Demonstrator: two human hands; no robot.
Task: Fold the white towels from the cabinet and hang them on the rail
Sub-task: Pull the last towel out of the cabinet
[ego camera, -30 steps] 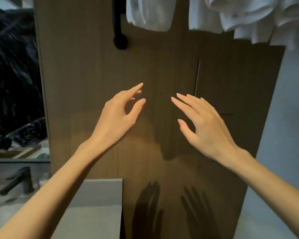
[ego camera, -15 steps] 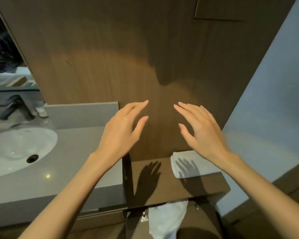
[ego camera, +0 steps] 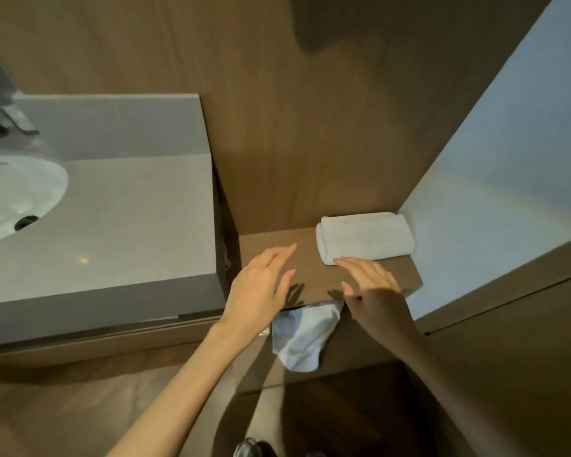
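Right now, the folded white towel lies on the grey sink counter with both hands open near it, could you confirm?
Not quite: the folded white towel lies on the wooden shelf, not the grey sink counter. The head view shows it there, with the left hand and right hand open near it.

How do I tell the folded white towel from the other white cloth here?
Right of the grey vanity counter sits a brown wooden ledge. The folded white towel lies flat at its back right corner, beside the pale wall. Unlike the crumpled white cloth hanging below the ledge's front edge, it is a neat rectangle.
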